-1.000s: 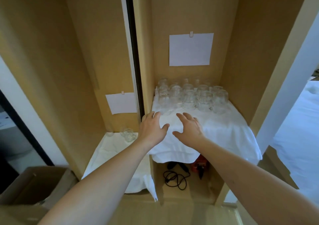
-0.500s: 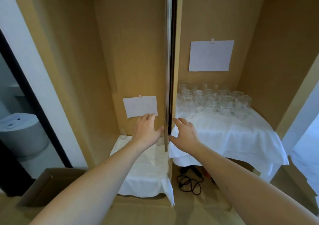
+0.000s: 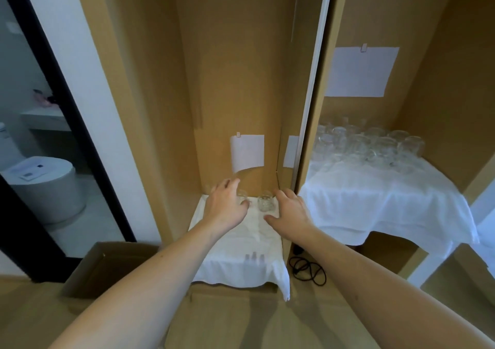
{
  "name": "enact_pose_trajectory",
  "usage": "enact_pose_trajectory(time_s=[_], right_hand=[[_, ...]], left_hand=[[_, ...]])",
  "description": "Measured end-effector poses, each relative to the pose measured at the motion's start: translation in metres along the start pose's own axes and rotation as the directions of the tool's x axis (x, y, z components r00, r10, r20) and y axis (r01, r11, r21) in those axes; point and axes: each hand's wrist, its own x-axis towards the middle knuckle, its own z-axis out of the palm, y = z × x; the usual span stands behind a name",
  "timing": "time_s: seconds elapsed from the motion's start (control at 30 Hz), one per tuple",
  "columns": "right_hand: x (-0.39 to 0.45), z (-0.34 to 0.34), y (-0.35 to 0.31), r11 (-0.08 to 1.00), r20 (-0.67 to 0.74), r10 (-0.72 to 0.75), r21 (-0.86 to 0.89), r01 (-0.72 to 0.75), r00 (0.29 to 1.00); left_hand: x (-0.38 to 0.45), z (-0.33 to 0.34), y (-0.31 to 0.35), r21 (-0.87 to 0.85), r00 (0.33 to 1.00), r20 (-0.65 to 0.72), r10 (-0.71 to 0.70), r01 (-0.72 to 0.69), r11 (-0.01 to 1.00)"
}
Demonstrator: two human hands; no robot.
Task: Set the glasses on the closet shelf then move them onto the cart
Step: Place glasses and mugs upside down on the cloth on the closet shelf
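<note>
Two small glasses [image 3: 266, 203] stand at the far end of the low left surface, on its white cloth [image 3: 241, 263], probably kept back from the edge for safety. Many more glasses [image 3: 369, 145] crowd the far part of the cloth-covered stand on the right. The left hand [image 3: 227, 206] and right hand [image 3: 290, 212] reach forward, palms down, fingers loosely spread and holding nothing, flanking the nearer glass.

Divider panel [image 3: 308, 107] between both shelves.

Clear glossy glasses [image 3: 265, 203], white wrinkled cloth [image 3: 249, 244], matt brown cardboard walls [image 3: 235, 80]
</note>
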Motion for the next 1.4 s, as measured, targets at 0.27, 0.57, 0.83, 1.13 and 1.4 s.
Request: enact_pose_trajectory(time_s=[0.27,0.57,0.83,1.13,1.4], right_hand=[[0.011,0.046,-0.015,1.000,0.129,-0.012,-0.018,0.014,0.992],[0.068,0.077,-0.012,0.998,0.205,-0.020,0.059,0.008,0.979],[0.138,0.091,0.015,0.996,0.251,0.004,0.089,-0.027,0.968],[0.195,0.110,0.046,0.994,0.300,0.024,0.092,-0.054,0.954],[0.225,0.129,0.057,0.984,0.318,0.070,0.132,-0.118,0.945]], left_hand=[[-0.009,0.021,-0.046,-0.030,0.990,0.083,-0.116,0.119,0.992],[0.027,0.041,-0.069,0.038,0.976,0.117,-0.185,0.181,0.983],[0.095,0.070,-0.066,0.113,0.968,0.149,-0.204,0.188,0.976],[0.147,0.101,-0.077,0.138,0.947,0.185,-0.263,0.240,0.961],[0.181,0.121,-0.091,0.122,0.934,0.222,-0.279,0.258,0.958]])
